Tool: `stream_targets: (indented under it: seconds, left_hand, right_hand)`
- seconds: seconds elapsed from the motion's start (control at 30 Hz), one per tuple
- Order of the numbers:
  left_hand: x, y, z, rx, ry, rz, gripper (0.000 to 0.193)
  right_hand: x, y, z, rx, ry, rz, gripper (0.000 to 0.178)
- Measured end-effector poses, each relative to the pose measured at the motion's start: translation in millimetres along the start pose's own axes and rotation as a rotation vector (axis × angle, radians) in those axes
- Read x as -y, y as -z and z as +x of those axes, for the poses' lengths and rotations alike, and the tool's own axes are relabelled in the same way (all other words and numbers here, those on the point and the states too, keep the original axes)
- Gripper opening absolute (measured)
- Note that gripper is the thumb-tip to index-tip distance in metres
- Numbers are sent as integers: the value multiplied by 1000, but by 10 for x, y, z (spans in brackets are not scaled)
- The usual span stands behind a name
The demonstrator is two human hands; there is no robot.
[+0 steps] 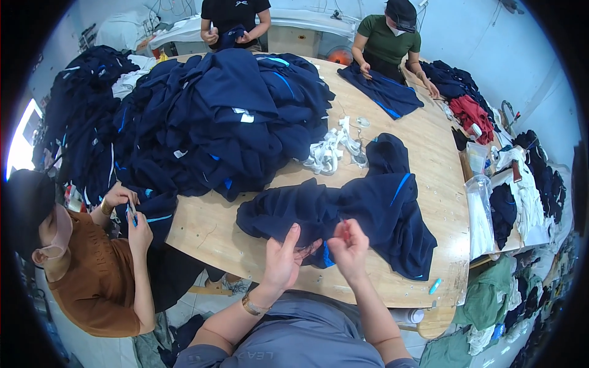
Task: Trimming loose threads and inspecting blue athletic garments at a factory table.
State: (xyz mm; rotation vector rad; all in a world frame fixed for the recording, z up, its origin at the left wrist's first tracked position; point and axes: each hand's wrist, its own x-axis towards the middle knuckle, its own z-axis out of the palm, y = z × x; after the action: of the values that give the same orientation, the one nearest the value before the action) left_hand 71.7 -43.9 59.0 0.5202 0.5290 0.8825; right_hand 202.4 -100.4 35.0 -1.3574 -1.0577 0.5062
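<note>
Work looks unfinished on the blue-striped navy cloth garment (386,211) right by the thumb-raised left hand (284,257), its hold unclear, and curled-up right hand (351,250), with rumpled navy garments (211,116) heaped beyond perhaps remaining.

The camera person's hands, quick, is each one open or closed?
Left hand: partly open, thumb raised, at the navy garment's near edge.
Right hand: closed, fingers curled; can't tell what, if anything, it holds.

White strips (325,154) lie bunched on the wooden table (438,184).
</note>
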Motion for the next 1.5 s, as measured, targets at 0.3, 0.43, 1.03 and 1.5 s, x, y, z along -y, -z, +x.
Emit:
stream_targets:
  seconds: [0.3,0.43,1.03,1.5]
  left_hand:
    - [9,144,105,31,-40,12,17]
    - [-48,191,143,57,19,-83,20]
    - [-105,194,67,46,75,-46,24]
    - [-2,149,9,22,-36,72,14]
  right_hand:
    - [415,-238,-327,419,126,-64,13]
    - [430,-88,-421,589,60,14,21]
    - [32,69,79,104,411,-686,31]
    - [76,76,145,100,547,-808,35]
